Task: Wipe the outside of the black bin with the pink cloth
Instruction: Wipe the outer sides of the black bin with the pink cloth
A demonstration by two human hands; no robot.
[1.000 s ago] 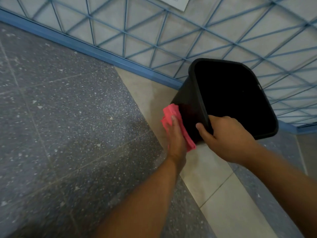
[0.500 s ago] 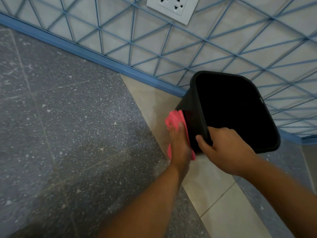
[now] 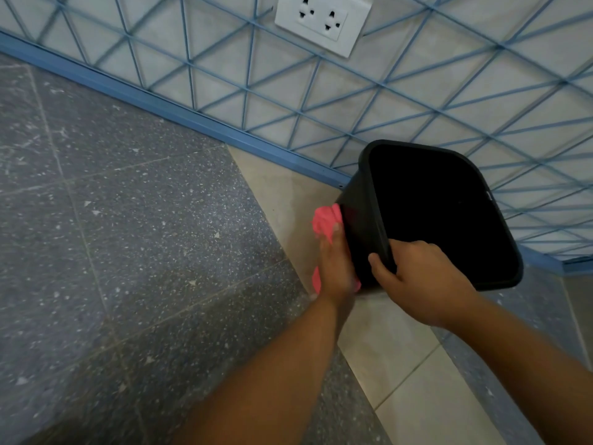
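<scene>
Left hand [image 3: 335, 268] presses pink cloth [image 3: 325, 221] against black bin [image 3: 359, 226] (unlabelled).

The bin [image 3: 359, 226] stood on the floor [image 3: 128, 252] against the wall [image 3: 449, 91], below and right of the wall socket [image 3: 322, 22], with the cloth [image 3: 324, 220] under the left hand [image 3: 337, 268] against its left side and the right hand [image 3: 423, 281] on its near rim.

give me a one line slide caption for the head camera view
Left hand presses a pink cloth to the outer side of a black bin while the right hand grips its rim.
</scene>
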